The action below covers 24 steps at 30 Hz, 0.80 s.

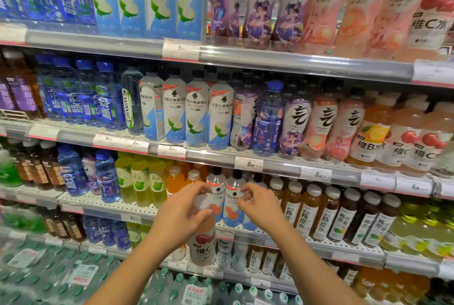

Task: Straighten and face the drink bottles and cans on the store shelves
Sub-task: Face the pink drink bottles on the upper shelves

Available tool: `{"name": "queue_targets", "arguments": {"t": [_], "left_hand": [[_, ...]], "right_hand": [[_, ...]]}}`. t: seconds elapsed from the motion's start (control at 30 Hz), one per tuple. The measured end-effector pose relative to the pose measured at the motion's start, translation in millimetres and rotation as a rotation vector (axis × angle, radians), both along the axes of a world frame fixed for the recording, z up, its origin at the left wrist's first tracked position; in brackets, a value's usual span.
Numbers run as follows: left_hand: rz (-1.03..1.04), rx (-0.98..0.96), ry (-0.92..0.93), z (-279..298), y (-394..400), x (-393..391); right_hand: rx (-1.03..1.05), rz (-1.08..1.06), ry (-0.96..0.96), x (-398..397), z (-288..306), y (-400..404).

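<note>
Four shelves [304, 65] of drinks fill view, price tags along rails. Water multipacks [49, 270] at 7 o'clock. Left hand [183, 216], just below centre, fingers curled round upper part of pink bottle [202, 245] with apple label, held upright in front of shelf rail. Right hand [260, 208] at its 3 o'clock, fingers bent, pinching cap of white-and-blue bottle [233, 204] standing on third shelf.
</note>
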State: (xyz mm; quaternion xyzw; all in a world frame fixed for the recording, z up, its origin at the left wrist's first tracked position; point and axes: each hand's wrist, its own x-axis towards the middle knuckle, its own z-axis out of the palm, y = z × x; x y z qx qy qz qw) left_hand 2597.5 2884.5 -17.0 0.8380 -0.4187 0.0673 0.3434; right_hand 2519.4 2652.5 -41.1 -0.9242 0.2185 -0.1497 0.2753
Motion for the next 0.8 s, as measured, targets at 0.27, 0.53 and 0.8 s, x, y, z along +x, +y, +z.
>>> {"name": "queue_targets", "arguments": {"t": [0.27, 0.53, 0.8], "left_hand": [[-0.052, -0.014, -0.010, 21, -27, -25], [-0.128, -0.039, -0.041, 46, -52, -62], [-0.215, -0.062, -0.113, 73, -80, -108]], "right_hand": [[0.335, 0.263, -0.127, -75, 19, 22], [0.192, 0.200, -0.168, -106, 27, 24], [0.145, 0.131, -0.239, -143, 38, 14]]}}
